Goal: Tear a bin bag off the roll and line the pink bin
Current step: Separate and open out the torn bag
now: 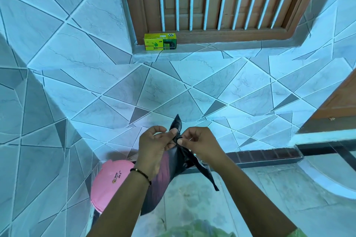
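Both hands are up in front of the tiled wall working a black bin bag [163, 175]: left hand [154, 148] and right hand [200, 144] each pinching its top edge, thumbs almost touching. The pink bin [109, 181] sits just below-left of the bag, partly behind the left wrist. Yellow-green bin bag box [160, 41] is way above the bag, on the window ledge.

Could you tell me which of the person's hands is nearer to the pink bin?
Left. The left hand pinches the black bin bag just above and to the right of the pink bin; the right hand grips the same bag farther right, away from the bin.
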`<state>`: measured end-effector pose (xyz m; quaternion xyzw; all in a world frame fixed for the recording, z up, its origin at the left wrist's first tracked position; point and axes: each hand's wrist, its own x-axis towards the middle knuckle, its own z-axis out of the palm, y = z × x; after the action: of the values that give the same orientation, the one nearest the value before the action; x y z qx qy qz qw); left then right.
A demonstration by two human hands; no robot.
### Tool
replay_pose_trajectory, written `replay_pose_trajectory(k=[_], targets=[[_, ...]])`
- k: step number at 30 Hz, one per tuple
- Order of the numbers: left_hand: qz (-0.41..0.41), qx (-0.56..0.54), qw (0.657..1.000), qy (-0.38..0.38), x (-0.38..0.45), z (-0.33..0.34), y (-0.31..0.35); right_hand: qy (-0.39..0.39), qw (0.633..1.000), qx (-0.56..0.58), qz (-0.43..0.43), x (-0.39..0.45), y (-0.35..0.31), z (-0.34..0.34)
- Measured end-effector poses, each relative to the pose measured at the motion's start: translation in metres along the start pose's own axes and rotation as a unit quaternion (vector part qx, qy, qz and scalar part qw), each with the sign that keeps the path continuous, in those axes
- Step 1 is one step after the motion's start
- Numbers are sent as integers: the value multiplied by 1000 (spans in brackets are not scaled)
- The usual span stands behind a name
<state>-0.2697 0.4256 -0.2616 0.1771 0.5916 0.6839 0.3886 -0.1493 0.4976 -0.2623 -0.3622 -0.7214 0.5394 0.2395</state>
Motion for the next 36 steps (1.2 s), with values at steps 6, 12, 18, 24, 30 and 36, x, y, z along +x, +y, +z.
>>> replay_pose_trajectory(k=[6,12,18,24,30,36], targets=[[-43,16,999,-2,1,-2,-6,-3,999,38,29,-4,3,-5],[-73,59,993,-77,-4,-6,-15,-19,996,51,72,-6,5,-3],[-36,75,996,-15,-5,-10,-17,-18,995,45,87,-7,11,-3],[-16,63,998,-6,-7,-6,-21,-31,995,53,84,-10,11,0],[-36,62,997,-17,-5,-6,-22,-32,997,24,63,-10,9,-5],[-30,55,998,-24,-3,-8,-20,-37,995,71,55,-6,11,-5]])
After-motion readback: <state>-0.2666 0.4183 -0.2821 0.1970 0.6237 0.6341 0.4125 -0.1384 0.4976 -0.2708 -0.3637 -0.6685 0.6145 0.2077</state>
